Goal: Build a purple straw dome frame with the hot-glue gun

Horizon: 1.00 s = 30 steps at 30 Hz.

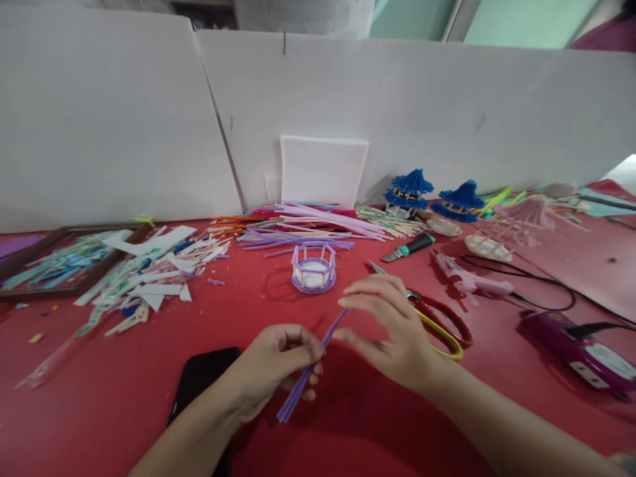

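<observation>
At the far left of the red table we see a wooden frame with blue strips inside it. Just beside it to the right, many white paper scraps are scattered. Nearer to the person, a black phone lies flat, and the left forearm partly covers it.

The left hand is closed around a few purple straws, low in the middle of the view and just above the table. The straws are tilted, with the lower end toward the person and the upper end toward the right. Behind them, a pile of coloured straws lies by the white wall, and a small purple ring model stands in front of it, well apart from both hands.

The right hand has its fingers loosely stretched. The thumb and first finger are at the upper tip of the straws, but we cannot tell if they pinch it.

Under this hand lie scissors with red and yellow handles. Further right are a knife, a pink glue gun, two blue roofs near the wall, and a purple power strip with a black cable
</observation>
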Tool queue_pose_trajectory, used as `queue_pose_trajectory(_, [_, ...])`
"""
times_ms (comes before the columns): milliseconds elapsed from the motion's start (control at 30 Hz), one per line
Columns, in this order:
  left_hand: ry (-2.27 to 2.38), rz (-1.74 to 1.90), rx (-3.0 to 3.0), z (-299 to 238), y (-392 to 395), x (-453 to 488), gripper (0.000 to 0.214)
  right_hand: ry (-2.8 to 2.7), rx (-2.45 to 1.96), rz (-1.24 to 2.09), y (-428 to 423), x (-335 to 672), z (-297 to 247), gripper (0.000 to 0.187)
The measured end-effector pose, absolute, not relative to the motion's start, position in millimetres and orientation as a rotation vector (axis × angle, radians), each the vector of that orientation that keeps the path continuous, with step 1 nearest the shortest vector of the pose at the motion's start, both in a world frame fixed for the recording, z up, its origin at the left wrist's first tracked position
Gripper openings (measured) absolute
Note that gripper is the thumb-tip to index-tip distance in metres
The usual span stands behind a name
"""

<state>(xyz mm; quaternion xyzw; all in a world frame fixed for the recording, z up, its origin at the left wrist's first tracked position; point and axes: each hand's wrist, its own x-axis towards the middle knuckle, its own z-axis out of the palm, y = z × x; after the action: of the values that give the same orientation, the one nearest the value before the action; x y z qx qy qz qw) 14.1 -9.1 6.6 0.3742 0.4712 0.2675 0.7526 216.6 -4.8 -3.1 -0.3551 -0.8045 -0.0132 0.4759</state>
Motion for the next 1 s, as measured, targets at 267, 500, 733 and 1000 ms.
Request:
queue_pose_trajectory(267, [1.023,0.785,0.831,3.8,-3.1,11.1,0.035,-2.046,-1.402,0.18,9.9,247.8,13.1,0.012])
queue_pose_trajectory(500, [1.065,0.829,0.891,2.0,-4.5,10.7,0.033,-2.296,-2.305,0.19,3.0,308.7,-0.7,0.016])
queue_pose_trajectory(733, [1.133,0.743,0.95,2.3,-7.3,14.9,0.026,-2.271,-2.455,0.212,-3.1,314.8,-3.3,0.016])
queue_pose_trajectory(1000, [1.172,0.663,0.922,-0.2,-10.9,16.2,0.021,-2.343,-2.19,0.729,-25.9,312.0,10.0,0.031])
